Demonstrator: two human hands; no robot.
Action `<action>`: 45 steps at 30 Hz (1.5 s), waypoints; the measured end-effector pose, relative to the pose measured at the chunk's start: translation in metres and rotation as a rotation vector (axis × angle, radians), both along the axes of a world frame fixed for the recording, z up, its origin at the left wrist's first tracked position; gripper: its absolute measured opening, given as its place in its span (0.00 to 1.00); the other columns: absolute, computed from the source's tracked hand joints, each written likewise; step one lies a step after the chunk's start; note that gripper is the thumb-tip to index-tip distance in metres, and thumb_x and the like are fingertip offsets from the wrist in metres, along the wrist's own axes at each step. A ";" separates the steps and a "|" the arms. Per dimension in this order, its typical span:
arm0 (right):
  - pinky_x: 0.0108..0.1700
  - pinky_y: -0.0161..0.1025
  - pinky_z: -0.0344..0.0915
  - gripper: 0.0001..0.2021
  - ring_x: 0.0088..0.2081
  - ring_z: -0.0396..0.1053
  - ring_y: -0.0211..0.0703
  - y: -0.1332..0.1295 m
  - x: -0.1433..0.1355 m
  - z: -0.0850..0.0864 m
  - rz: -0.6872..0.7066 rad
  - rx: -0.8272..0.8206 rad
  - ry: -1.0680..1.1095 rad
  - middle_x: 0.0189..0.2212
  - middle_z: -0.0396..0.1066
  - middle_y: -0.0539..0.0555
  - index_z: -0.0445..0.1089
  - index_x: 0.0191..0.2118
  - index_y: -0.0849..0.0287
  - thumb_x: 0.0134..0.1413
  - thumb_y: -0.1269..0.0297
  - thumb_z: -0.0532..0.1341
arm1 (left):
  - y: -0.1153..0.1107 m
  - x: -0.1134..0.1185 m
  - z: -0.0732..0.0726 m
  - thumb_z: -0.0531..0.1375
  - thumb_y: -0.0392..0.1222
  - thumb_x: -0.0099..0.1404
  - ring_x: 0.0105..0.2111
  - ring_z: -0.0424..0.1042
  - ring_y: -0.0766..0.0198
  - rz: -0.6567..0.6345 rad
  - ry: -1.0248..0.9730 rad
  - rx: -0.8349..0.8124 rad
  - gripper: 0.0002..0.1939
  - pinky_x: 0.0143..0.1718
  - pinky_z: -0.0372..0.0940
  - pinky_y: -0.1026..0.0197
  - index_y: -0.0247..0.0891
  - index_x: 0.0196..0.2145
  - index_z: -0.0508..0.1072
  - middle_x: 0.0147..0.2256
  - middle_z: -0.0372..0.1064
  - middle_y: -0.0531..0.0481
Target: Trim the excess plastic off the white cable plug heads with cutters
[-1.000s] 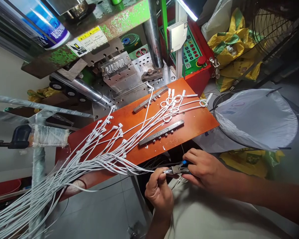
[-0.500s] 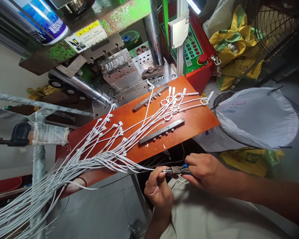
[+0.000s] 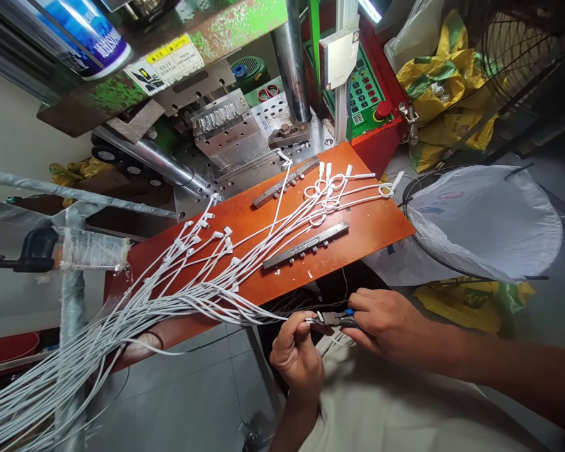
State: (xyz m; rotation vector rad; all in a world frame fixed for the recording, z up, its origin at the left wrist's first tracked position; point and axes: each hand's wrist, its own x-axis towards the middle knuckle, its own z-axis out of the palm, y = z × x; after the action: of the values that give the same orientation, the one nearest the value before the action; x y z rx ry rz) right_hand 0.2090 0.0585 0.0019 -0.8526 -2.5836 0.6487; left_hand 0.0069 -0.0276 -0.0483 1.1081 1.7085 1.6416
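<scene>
My left hand [image 3: 297, 355] pinches a white cable [image 3: 273, 317] near its end, below the front edge of the orange board [image 3: 371, 232]. My right hand [image 3: 381, 320] is closed round the blue-handled pliers [image 3: 332, 319], whose jaws are at the cable end beside my left fingertips. From the left, a large bundle of white cables [image 3: 169, 304] runs over the board, several with small connectors or looped ends. Two notched metal bars [image 3: 306, 247] lie on the board among the cables. Small white scraps lie by the nearer bar.
A press with a metal die [image 3: 223, 129] stands behind the board. Its red and green control box [image 3: 367, 100] is at the back right. A hoop with a white bag [image 3: 489, 220] is on the right. A wrapped post with a clamp [image 3: 40, 250] stands at the left.
The pliers' jaws look more open and have shifted slightly at the cable end. My left hand has moved a little to the left. The board's cables look unchanged.
</scene>
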 end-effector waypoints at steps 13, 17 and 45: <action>0.36 0.44 0.55 0.22 0.34 0.63 0.46 0.001 0.000 0.001 -0.029 0.011 -0.005 0.31 0.70 0.55 0.72 0.27 0.58 0.78 0.60 0.60 | 0.008 0.000 0.006 0.64 0.44 0.79 0.21 0.79 0.63 -0.064 -0.061 0.053 0.08 0.26 0.75 0.61 0.41 0.43 0.84 0.34 0.82 0.52; 0.32 0.39 0.55 0.26 0.29 0.62 0.38 0.008 0.002 0.014 0.046 -0.385 0.072 0.29 0.68 0.51 0.68 0.26 0.58 0.81 0.58 0.55 | 0.013 -0.001 0.015 0.65 0.47 0.79 0.22 0.78 0.63 -0.132 -0.176 0.048 0.11 0.25 0.73 0.61 0.41 0.41 0.84 0.33 0.80 0.52; 0.38 0.42 0.58 0.28 0.35 0.66 0.44 0.005 -0.003 0.007 -0.125 -0.460 0.157 0.34 0.73 0.56 0.77 0.32 0.60 0.82 0.50 0.52 | 0.038 -0.015 0.031 0.67 0.54 0.77 0.19 0.77 0.64 -0.289 -0.384 -0.180 0.18 0.25 0.72 0.65 0.35 0.42 0.86 0.24 0.79 0.49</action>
State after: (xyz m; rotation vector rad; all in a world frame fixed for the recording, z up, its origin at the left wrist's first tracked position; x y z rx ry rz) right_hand 0.2064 0.0632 0.0090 -1.0403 -2.2503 1.2453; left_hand -0.0082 0.0107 -0.0177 0.8428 1.3481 1.3837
